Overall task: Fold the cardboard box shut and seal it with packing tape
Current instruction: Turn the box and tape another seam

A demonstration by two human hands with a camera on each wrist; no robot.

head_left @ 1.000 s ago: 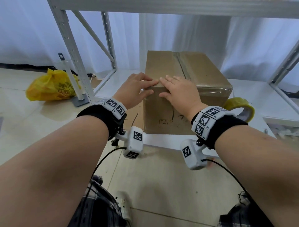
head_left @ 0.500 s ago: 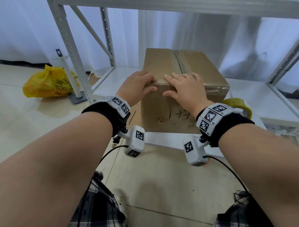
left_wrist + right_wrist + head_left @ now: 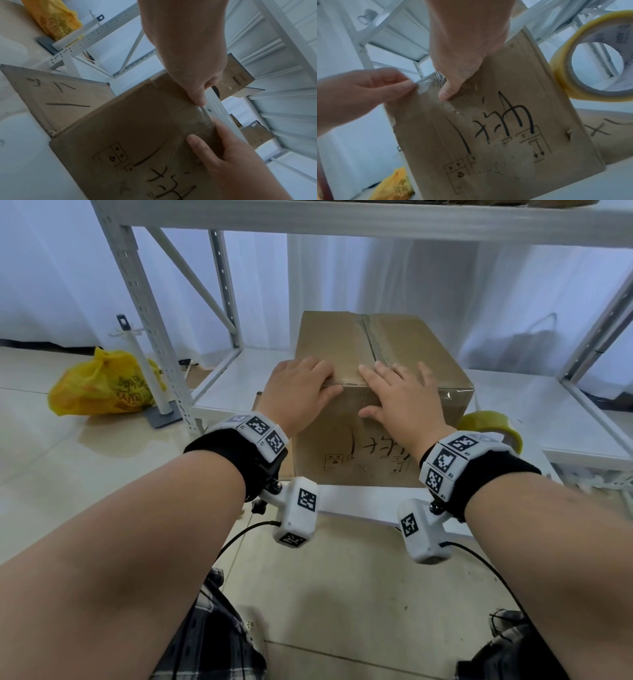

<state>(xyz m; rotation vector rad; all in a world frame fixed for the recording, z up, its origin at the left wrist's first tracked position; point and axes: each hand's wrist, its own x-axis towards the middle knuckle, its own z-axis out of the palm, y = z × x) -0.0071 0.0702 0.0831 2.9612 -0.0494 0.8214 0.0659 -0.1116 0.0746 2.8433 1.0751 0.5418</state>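
Note:
A brown cardboard box [image 3: 376,446] stands on a low white shelf board [image 3: 376,501], its top flaps folded shut. Clear tape [image 3: 371,344] runs along the centre seam and down over the near edge. My left hand [image 3: 325,381] lies over the near top edge left of the seam, with its thumb [image 3: 199,100] on the tape at the edge. My right hand [image 3: 387,388] lies flat to the right of the seam, fingers spread on top and thumb [image 3: 447,93] pressing the front face. A yellow roll of packing tape [image 3: 493,424] stands beside the box's right side.
A yellow plastic bag [image 3: 102,385] lies on the tiled floor at left, beside a white post on a grey base [image 3: 150,381]. The rack's white uprights [image 3: 150,313] flank the box, and a shelf runs overhead. A flat cardboard piece [image 3: 60,94] sits left of the box.
The hands, which met at the middle of the near edge, have drawn slightly apart. The right hand has spread rightward, and its thumb has come down onto the front face.

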